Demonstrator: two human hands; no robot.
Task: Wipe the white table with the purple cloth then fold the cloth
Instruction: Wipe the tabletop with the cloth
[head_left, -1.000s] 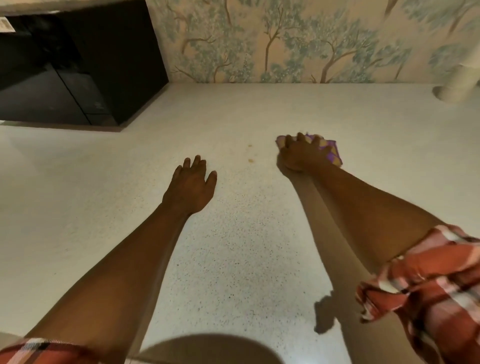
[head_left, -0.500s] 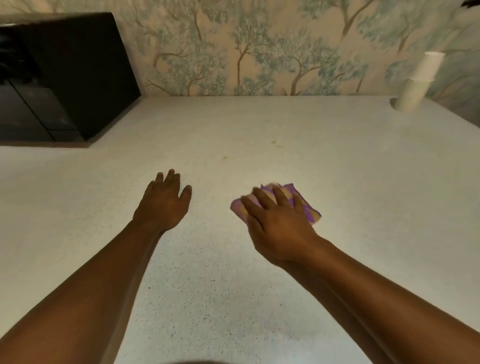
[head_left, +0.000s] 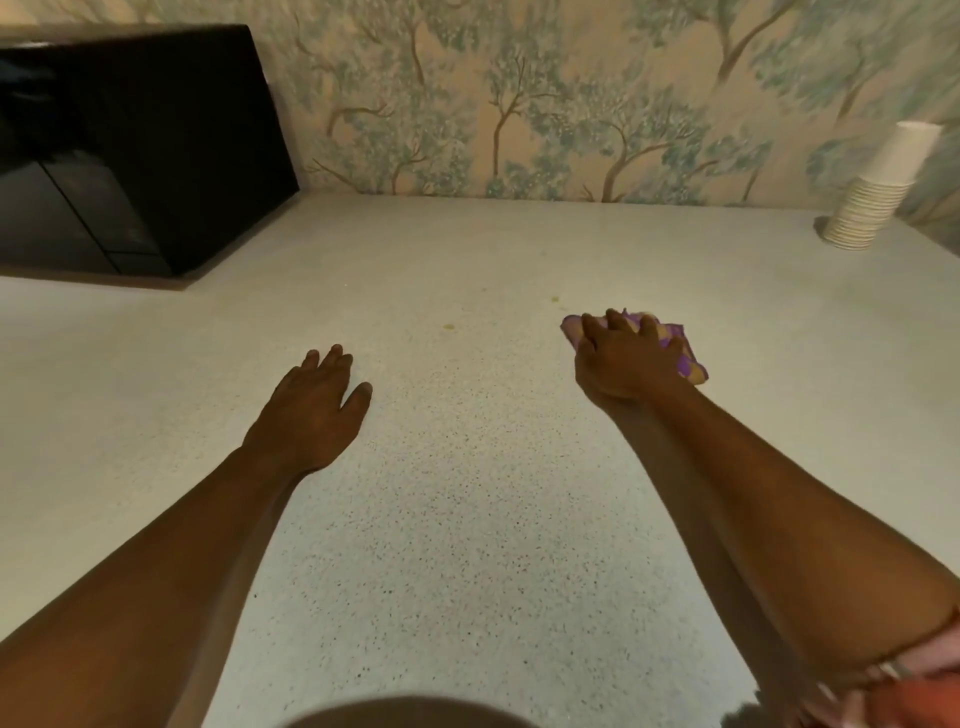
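The white speckled table (head_left: 467, 519) fills the view. My right hand (head_left: 623, 358) presses down on the bunched purple and yellow cloth (head_left: 685, 358) right of centre; most of the cloth is hidden under the palm and fingers. My left hand (head_left: 311, 410) lies flat on the table to the left, palm down, fingers together, holding nothing. Two small yellowish spots (head_left: 448, 326) (head_left: 555, 299) mark the surface just beyond and left of the cloth.
A black microwave (head_left: 130, 156) stands at the back left. A stack of white paper cups (head_left: 872, 197) stands at the back right by the tree-patterned wall (head_left: 519, 93). A plaid sleeve (head_left: 914, 691) shows at the lower right.
My right hand has slid the cloth away from me and to the right, after drawing it near half a second ago. The left hand stays flat in place.
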